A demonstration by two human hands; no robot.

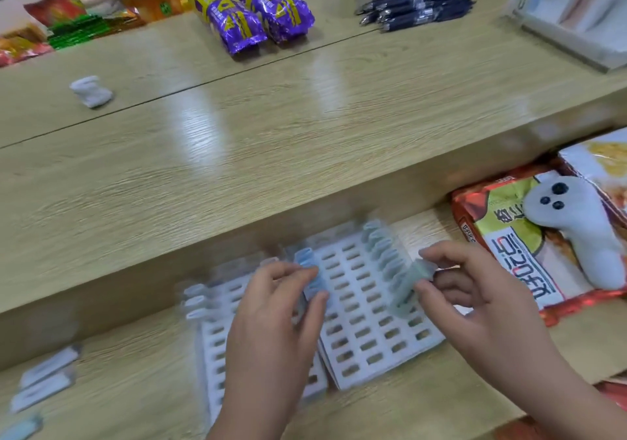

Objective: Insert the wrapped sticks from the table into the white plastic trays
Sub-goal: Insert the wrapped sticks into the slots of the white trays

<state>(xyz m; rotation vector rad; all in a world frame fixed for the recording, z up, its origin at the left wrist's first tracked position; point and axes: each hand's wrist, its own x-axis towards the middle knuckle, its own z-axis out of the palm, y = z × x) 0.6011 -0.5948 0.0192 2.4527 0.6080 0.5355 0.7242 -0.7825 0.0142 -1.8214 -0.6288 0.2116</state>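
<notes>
The pale wood worktop [237,154] rises in steps, and the work sits on the lowest step, close under the riser behind the trays. Well left of the trays, toward the front edge, several loose wrapped sticks [47,380] lie flat, not yet loaded.

The left tray [217,344] shows only a few standing sticks [195,299] at its far left corner. Its other slots look empty, though blur softens that side. The left hand [271,331] hangs over the seam where the trays meet, its grip clamped on one stick [310,278] above the far slots.

The right tray [369,338] carries one filled row [380,249] near its right side, and the remaining slots are open. At the trays' right edge, the right hand [481,297] has its grip pinched on another stick [407,287] beside that row. Whether its end is seated in a slot I cannot tell.

By my judgement the task is early, with most slots still to fill.

The riser crowds the trays' far side. A snack packet [515,246] with a white controller [573,232] on top lies just right of them and hems in the right hand. Bare wood lies in front of the trays and to their left.
</notes>
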